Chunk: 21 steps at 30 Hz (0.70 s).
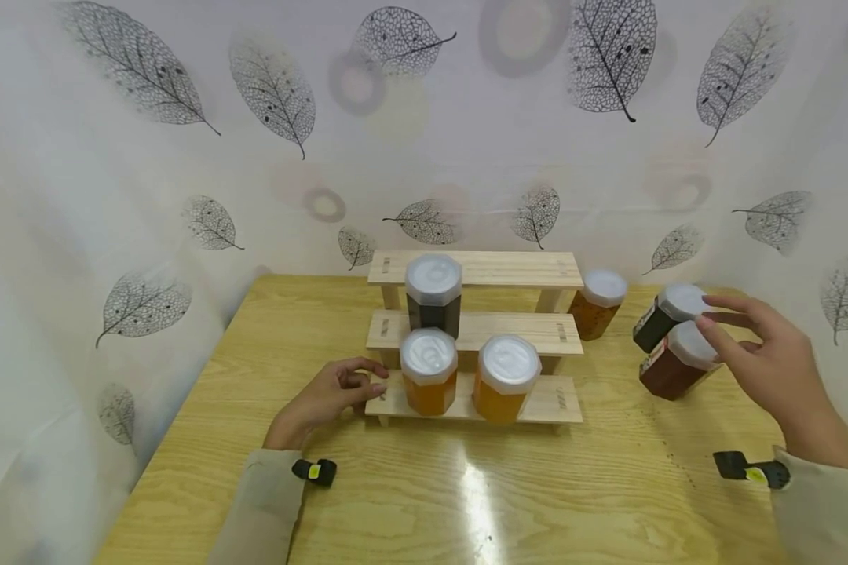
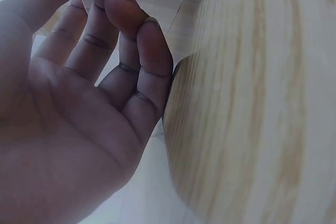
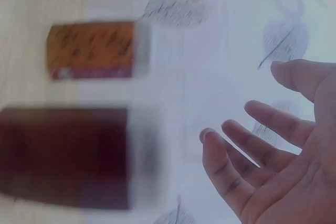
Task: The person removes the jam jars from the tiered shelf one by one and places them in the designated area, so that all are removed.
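Three jars already up on the wooden stand (image 1: 516,333), three more off to its right: about half done, judging by that count. On the stand's lowest tier, left orange jar (image 1: 429,380) and right orange jar (image 1: 505,380), both amber-filled under whitish lids; on its middle tier, toward the left, black jar (image 1: 434,302), lidded too, contents too dark to identify. Off the stand, so probably the part left: speckled jar (image 1: 599,304) just beside its right end, orange-brown with dark flecks; farther right of it, dark jar (image 1: 664,315) and red-brown jar (image 1: 678,361), close together, both lidded. Right hand (image 1: 777,361) by those last two lids, fingers parted and loosely bent, gripping nothing. Left hand (image 1: 332,396) at the left end of the stand's lowest tier, fingers curled; cannot tell between a pinch on the wood and mere contact.
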### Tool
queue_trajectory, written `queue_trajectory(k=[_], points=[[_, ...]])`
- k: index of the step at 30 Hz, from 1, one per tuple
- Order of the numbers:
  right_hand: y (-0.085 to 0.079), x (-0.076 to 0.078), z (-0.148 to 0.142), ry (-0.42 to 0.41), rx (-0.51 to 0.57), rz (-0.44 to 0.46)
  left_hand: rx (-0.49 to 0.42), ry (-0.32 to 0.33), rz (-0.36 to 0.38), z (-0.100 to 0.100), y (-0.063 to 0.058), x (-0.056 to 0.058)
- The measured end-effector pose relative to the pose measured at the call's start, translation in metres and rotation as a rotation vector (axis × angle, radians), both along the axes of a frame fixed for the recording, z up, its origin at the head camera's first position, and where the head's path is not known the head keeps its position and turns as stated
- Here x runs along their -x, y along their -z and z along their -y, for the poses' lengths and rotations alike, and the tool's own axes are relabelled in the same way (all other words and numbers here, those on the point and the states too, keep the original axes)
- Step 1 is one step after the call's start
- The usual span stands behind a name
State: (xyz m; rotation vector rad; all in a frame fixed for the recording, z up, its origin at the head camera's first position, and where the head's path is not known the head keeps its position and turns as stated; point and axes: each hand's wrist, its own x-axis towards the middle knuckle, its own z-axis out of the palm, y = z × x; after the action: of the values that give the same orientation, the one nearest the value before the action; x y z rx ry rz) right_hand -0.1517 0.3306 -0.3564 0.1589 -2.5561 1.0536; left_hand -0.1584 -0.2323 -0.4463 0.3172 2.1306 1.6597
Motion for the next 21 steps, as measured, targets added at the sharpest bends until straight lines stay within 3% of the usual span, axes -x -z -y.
queue_trajectory(k=[5, 13, 21], points=[[-0.012, 0.001, 0.029, -0.151, 0.087, -0.027, -0.002, -0.007, 0.009, 0.0, 0.001, 0.0], [-0.018, 0.01, 0.077, -0.334, 0.077, -0.052, 0.011, -0.024, 0.017, 0.0, 0.003, -0.001], [-0.036, 0.026, 0.133, -0.488, 0.05, -0.039, 0.005, -0.015, 0.011, -0.001, 0.001, 0.0]])
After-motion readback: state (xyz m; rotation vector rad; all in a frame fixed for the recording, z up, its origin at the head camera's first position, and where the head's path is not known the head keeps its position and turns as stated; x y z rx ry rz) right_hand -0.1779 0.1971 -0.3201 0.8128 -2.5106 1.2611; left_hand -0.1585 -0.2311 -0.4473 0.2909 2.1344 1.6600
